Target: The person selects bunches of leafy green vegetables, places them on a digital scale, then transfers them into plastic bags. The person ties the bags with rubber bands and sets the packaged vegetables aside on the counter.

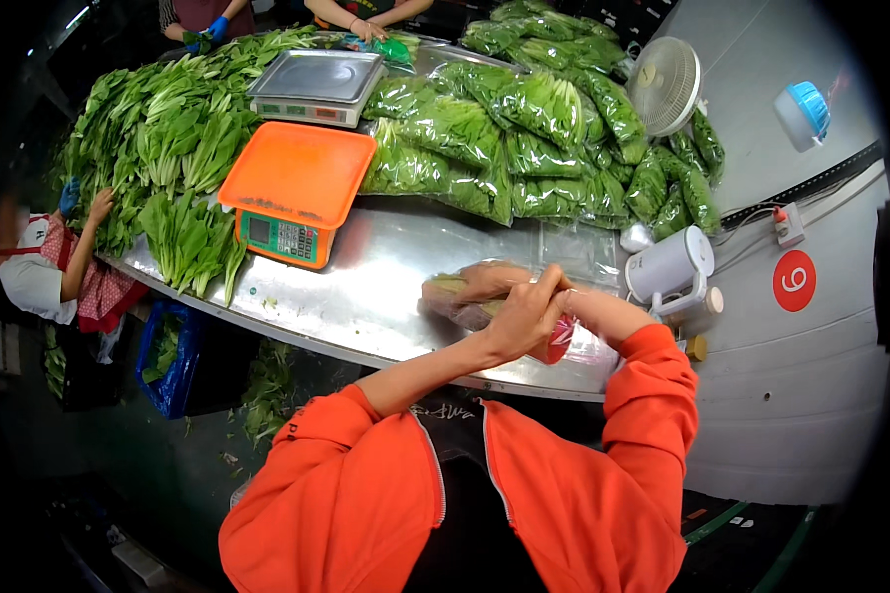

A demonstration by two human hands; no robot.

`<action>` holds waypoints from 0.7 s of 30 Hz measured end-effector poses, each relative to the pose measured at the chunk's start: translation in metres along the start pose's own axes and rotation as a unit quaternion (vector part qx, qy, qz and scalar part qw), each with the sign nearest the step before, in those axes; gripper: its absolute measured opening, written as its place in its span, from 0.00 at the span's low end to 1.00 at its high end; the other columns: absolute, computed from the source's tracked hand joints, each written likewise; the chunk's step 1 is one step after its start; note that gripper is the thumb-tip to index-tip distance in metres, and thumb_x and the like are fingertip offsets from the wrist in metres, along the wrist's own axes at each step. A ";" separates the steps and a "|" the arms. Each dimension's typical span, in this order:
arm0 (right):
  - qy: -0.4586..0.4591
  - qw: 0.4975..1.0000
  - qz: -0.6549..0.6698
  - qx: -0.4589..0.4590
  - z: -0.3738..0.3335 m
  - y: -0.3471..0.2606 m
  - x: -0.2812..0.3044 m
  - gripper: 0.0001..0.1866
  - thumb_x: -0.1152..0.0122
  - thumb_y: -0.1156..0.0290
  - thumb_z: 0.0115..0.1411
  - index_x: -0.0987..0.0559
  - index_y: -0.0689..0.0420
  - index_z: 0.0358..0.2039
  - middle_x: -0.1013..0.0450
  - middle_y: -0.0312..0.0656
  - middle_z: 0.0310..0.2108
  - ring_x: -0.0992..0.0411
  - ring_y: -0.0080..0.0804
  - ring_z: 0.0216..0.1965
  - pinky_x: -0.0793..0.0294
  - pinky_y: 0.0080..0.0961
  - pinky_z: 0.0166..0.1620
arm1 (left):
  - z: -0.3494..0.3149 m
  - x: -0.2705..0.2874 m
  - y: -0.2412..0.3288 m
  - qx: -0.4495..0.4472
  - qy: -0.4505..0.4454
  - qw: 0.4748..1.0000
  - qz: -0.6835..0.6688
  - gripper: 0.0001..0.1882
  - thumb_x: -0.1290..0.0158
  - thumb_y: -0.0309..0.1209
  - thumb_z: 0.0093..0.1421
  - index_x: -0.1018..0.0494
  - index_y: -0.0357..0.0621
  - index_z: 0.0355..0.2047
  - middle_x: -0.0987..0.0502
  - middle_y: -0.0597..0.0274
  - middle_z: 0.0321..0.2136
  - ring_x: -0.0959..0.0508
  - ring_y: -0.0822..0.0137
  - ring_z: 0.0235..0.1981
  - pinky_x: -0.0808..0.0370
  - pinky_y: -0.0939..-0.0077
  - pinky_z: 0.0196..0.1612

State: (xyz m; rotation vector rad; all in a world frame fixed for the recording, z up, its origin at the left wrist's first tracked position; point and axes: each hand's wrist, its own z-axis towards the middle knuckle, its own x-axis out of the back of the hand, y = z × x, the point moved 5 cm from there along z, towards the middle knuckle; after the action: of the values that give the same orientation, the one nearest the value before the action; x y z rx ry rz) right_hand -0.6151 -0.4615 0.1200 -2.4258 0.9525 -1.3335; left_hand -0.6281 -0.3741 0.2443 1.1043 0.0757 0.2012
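Observation:
A clear plastic bag of leafy greens [443, 291] lies on the metal table in front of me. My right hand [496, 280] reaches leftward over the bag and grips it, its fingers partly hidden. Crossing in front of the right wrist, my left hand [526, 318] is closed, its fingers curled on what looks like the gathered film of the same bag. Just below the hands is a red rounded thing with white marks [560, 339], partly covered; I cannot tell its kind. Loose clear film shows beside it.
Beyond stand an orange scale [297, 168] and a silver scale [318, 76]. Filled bags of greens [544, 109] are stacked at the back right, loose greens [168, 119] heaped left. A white kettle [670, 265] and fan [665, 84] stand right. Co-workers [44, 257] work across and at left.

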 end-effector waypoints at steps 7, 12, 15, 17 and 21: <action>-0.080 0.995 0.045 -0.050 0.031 -0.002 -0.013 0.23 0.46 0.55 0.57 0.26 0.62 0.44 0.28 0.43 0.33 0.30 0.30 0.34 0.29 0.27 0.37 | -0.041 0.080 -0.017 -0.078 -0.055 0.981 0.168 0.36 0.37 0.44 0.47 0.39 0.38 0.51 0.34 0.41 0.52 0.32 0.52 0.53 0.36 0.56 0.52; -0.054 0.993 0.104 0.000 0.051 0.016 -0.019 0.33 0.44 0.46 0.52 0.29 0.61 0.49 0.27 0.51 0.41 0.27 0.43 0.39 0.29 0.35 0.43 | -0.059 0.091 -0.103 -0.037 -0.075 0.940 0.331 0.61 0.33 0.52 0.35 0.55 0.45 0.63 0.44 0.50 0.59 0.44 0.50 0.62 0.52 0.43 0.61; 0.062 0.986 0.139 0.066 0.017 0.004 0.005 0.37 0.45 0.44 0.53 0.32 0.63 0.53 0.28 0.53 0.43 0.28 0.43 0.43 0.31 0.33 0.48 | -0.052 0.090 -0.116 -0.002 -0.129 0.945 0.302 0.61 0.32 0.50 0.35 0.56 0.46 0.64 0.42 0.49 0.58 0.42 0.49 0.60 0.49 0.44 0.60; 0.130 0.972 0.188 -0.055 -0.053 -0.036 0.047 0.35 0.45 0.47 0.55 0.32 0.64 0.53 0.28 0.52 0.45 0.29 0.40 0.45 0.32 0.31 0.50 | -0.047 0.108 -0.123 0.038 -0.113 0.954 0.277 0.60 0.32 0.48 0.35 0.55 0.46 0.63 0.40 0.48 0.57 0.40 0.49 0.59 0.44 0.49 0.59; 0.338 0.941 0.020 -0.002 -0.119 -0.096 0.075 0.36 0.38 0.47 0.50 0.30 0.62 0.51 0.28 0.50 0.46 0.31 0.44 0.50 0.34 0.33 0.52 | -0.052 0.151 -0.134 0.037 0.011 0.984 0.174 0.57 0.30 0.41 0.33 0.50 0.44 0.62 0.35 0.47 0.52 0.34 0.48 0.53 0.36 0.59 0.55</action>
State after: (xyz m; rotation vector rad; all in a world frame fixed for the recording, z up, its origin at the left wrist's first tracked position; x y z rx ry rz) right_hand -0.6414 -0.4213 0.2829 -1.9385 1.1251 -2.2063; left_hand -0.4723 -0.3566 0.1068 1.1856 -0.0917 0.5280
